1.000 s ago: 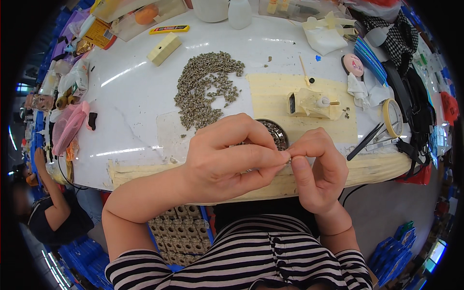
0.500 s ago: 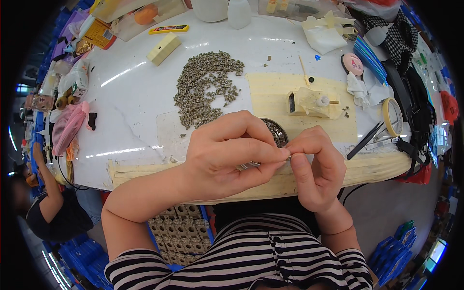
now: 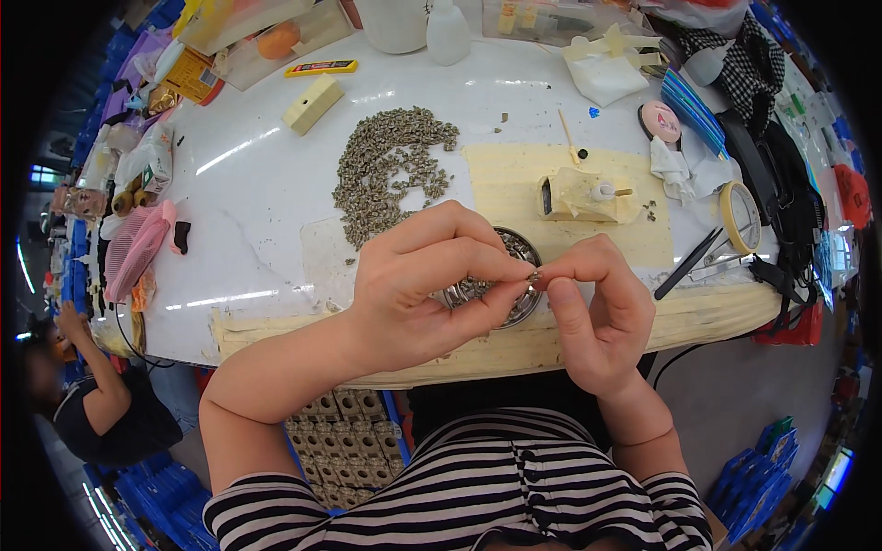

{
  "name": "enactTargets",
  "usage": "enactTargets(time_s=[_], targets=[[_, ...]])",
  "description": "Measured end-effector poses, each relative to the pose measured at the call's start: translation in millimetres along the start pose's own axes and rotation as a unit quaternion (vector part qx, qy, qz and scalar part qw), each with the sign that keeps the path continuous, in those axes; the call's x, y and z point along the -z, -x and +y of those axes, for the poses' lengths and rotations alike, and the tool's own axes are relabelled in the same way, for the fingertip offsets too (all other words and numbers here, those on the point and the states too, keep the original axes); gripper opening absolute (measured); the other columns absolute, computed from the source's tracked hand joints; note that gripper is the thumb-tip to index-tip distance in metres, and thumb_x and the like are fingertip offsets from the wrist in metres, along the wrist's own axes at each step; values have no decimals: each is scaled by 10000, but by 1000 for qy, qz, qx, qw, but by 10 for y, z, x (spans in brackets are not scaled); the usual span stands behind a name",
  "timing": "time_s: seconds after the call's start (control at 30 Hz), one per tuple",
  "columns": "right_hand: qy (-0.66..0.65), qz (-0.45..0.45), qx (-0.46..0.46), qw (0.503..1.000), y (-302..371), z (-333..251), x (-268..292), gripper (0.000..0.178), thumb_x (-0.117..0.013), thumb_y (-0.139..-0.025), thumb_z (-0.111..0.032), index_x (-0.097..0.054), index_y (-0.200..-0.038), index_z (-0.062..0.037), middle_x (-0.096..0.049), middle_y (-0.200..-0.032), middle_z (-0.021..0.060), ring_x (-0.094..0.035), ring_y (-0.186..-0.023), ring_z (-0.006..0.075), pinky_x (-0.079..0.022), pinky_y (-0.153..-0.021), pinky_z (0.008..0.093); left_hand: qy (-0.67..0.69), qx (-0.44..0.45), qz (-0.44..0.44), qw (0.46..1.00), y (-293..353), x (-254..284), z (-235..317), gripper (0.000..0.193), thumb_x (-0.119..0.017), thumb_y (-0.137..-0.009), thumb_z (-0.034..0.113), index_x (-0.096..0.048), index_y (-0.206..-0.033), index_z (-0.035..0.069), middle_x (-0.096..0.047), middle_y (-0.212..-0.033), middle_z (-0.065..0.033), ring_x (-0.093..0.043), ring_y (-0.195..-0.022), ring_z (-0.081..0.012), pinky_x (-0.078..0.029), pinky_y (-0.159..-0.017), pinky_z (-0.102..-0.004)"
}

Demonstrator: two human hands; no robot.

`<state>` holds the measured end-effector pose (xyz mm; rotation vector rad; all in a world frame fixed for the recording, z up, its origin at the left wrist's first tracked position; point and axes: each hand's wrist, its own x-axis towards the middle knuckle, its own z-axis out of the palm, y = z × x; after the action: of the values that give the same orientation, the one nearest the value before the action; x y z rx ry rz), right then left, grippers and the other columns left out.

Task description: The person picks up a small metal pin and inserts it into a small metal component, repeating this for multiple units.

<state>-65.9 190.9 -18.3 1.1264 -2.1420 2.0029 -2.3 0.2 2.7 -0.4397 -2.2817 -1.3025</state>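
Observation:
My left hand (image 3: 418, 289) pinches a tiny metal part (image 3: 534, 277) between thumb and forefinger. The thumb and forefinger of my right hand (image 3: 602, 308) meet it from the other side, fingertips almost touching the left ones. Below and behind my fingers stands a round metal bowl (image 3: 531, 310) holding several small shiny parts, partly hidden by my left hand. Beyond my left hand a large heap of small grey metal parts (image 3: 367, 174) spreads over the white table (image 3: 248, 220).
Yellowish tape covers the table's front edge (image 3: 680, 317). A tape-wrapped block (image 3: 588, 196) stands right of the bowl, with black tweezers (image 3: 689, 264) and a tape roll (image 3: 740, 218) farther right. A cream block (image 3: 312, 104) lies far left. Another person (image 3: 110, 399) sits at left.
The thumb and fingers of my left hand have spread slightly, showing more of the bowl beneath. Both hands stay together at the tiny metal part, and the view has shifted a little.

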Motion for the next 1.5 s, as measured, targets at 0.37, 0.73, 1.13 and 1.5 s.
enactTargets(time_s=[0.37,0.73,1.13,1.5], targets=[[75,2,71,995,-18,-25,16,213,-725,-785,19,-738,-996,0,-683,-841,86,-592,-726,205,-460,-658,296,-14,0,16,1000,-7,3,-13,230,-781,-721,-63,-739,-924,35,-658,-870,-68,-626,-755,-143,-482,-637,-245],[-35,-12,-18,999,-4,8,-9,92,-724,-814,-5,-710,-905,-1,-679,-832,90,-593,-734,202,-455,-687,302,-8,-16,6,1000,9,-29,8,233,-787,-727,-57,-743,-925,56,-658,-866,-56,-625,-755,-143,-480,-619,-246],[67,45,66,995,21,-20,-7,185,-760,-750,20,-744,-925,-39,-661,-808,72,-571,-711,197,-436,-637,288,-12,-6,16,1000,20,-44,1,220,-785,-719,-56,-740,-912,39,-655,-855,-67,-629,-750,-143,-486,-621,-247],[109,84,83,987,-1,-9,57,163,-739,-783,20,-737,-938,-30,-649,-820,73,-567,-719,195,-438,-637,293,-3,1,23,1000,12,-40,26,181,-778,-738,-29,-749,-900,48,-656,-846,-52,-640,-732,-137,-506,-615,-248]])
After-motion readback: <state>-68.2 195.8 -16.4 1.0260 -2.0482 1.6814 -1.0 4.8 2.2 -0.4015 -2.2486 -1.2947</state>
